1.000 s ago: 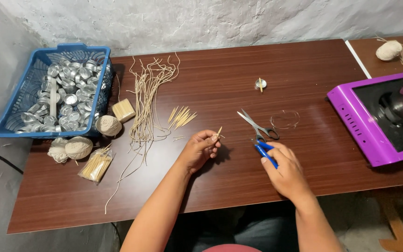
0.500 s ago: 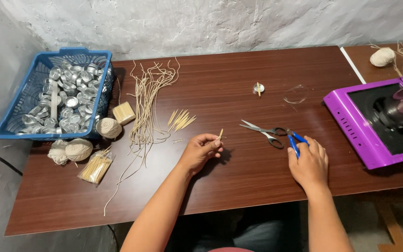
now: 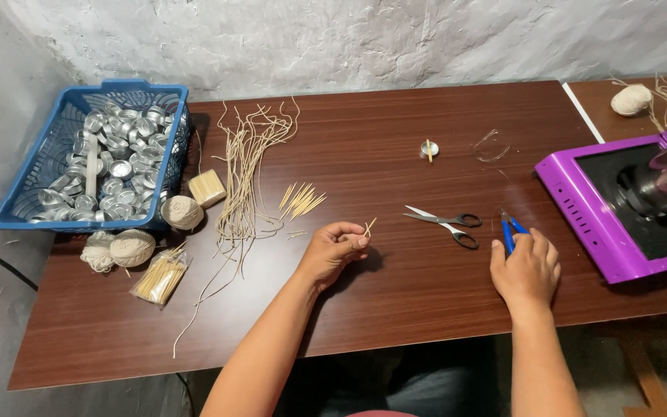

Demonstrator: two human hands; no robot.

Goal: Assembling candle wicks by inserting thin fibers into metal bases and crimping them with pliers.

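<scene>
Blue basket (image 3: 21,202) of metal cups sits far left, wick strands (image 3: 245,166) beside it. Left hand (image 3: 333,251) pinches a short wick piece (image 3: 369,226) above the table. Scissors (image 3: 445,222) lie between the hands. Right hand (image 3: 525,269) grips blue-handled pliers (image 3: 509,230).

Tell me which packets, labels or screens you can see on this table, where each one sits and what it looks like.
Clear plastic packet of small wooden sticks: front left of the table, beside the balls of string; flat, see-through, pale tan contents.
Purple appliance: right edge, past the right hand; a purple frame around a dark glassy panel, with a metal pot on it.
No labels or signs visible.
</scene>
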